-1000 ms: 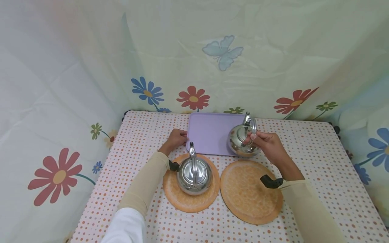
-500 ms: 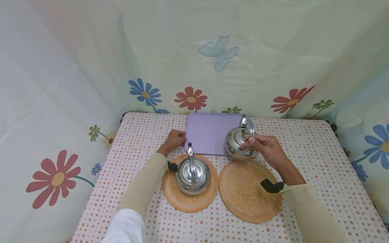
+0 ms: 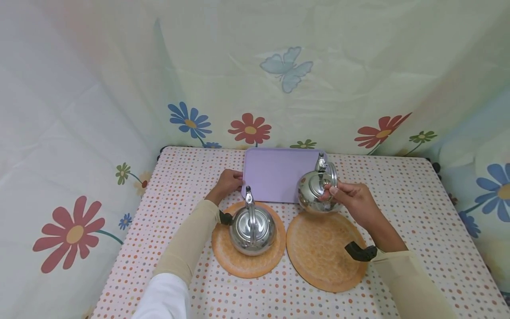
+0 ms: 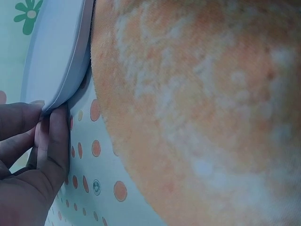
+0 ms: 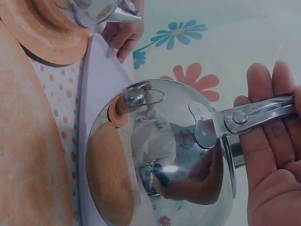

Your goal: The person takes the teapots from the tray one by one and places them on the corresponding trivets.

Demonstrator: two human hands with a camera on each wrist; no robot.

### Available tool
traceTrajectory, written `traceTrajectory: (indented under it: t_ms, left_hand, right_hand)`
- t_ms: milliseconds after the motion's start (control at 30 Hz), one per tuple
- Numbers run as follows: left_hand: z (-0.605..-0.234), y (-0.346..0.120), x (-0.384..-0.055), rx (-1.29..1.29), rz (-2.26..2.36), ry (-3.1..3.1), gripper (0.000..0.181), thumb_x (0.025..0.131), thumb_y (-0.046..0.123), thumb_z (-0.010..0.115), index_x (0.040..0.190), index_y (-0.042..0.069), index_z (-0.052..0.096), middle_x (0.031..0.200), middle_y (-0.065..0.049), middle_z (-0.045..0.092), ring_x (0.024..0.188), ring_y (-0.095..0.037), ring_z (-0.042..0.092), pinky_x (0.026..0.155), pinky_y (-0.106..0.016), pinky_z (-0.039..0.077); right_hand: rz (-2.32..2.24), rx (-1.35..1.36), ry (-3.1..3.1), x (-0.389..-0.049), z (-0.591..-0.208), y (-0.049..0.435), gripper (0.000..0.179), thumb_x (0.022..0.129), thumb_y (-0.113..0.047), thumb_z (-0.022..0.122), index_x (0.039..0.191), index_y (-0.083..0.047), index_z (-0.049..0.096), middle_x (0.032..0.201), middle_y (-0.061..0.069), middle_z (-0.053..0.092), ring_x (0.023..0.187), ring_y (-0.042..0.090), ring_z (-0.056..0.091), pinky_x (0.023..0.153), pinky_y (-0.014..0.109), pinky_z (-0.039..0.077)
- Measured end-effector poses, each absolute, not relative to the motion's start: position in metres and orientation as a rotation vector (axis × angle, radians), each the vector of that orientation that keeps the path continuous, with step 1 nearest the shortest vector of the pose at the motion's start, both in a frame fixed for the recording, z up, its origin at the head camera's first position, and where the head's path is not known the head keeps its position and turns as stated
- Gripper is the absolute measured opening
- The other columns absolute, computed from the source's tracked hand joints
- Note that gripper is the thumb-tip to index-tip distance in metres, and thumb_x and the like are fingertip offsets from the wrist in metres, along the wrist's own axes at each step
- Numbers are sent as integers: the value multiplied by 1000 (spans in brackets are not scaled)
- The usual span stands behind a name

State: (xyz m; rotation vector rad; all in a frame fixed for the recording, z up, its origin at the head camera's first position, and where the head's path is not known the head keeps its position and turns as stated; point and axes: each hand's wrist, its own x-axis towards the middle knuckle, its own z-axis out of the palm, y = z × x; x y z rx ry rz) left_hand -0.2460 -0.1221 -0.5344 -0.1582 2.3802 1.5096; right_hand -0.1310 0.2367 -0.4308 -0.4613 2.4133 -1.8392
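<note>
My left hand [image 3: 229, 182] pinches the left edge of a lilac tray [image 3: 271, 175]; in the left wrist view the thumb is on top and fingers lie under the tray's rim [image 4: 70, 75]. The right hand [image 3: 352, 199] grips the handle of a shiny steel kettle [image 3: 312, 192], its fingers curled round the metal in the right wrist view. This kettle overlaps the tray's front right corner and the far edge of a round orange-brown mat [image 3: 326, 261]. Whether its base touches the tray cannot be told. A second steel kettle [image 3: 253, 230] stands upright near my left forearm.
Beneath the second kettle lies another round mat [image 3: 229, 263]. A polka-dot cloth [image 3: 422, 221] covers the table. Hanging fabric [image 3: 223, 53] printed with flowers encloses the back and sides. A black wrist mount [image 3: 360, 251] sits on the right forearm.
The right hand has brought its kettle slightly toward the front of the table, so it now overlaps the right mat more. My left hand stays on the tray's edge.
</note>
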Motion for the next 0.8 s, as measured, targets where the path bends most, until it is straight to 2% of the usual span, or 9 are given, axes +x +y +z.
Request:
traceTrajectory:
  t_ms: [267, 800]
  left_hand:
    - [-537, -122, -248, -163, 1548, 2360, 40, 89, 0, 64, 129, -5, 58, 101, -14, 65, 86, -22, 68, 71, -27, 58]
    - [-536, -122, -247, -158, 1527, 2371, 40, 89, 0, 64, 129, -5, 58, 103, -14, 65, 87, -22, 68, 72, -26, 58]
  right_hand:
    - [-1852, -468, 2384, -120, -430, 240, 28, 101, -6, 50, 93, 10, 71, 93, 7, 73, 106, 3, 60, 80, 18, 52]
    - [-1751, -408, 2474, -93, -440, 252, 27, 101, -7, 51, 90, 7, 72, 99, 10, 72, 101, 1, 62, 76, 20, 53]
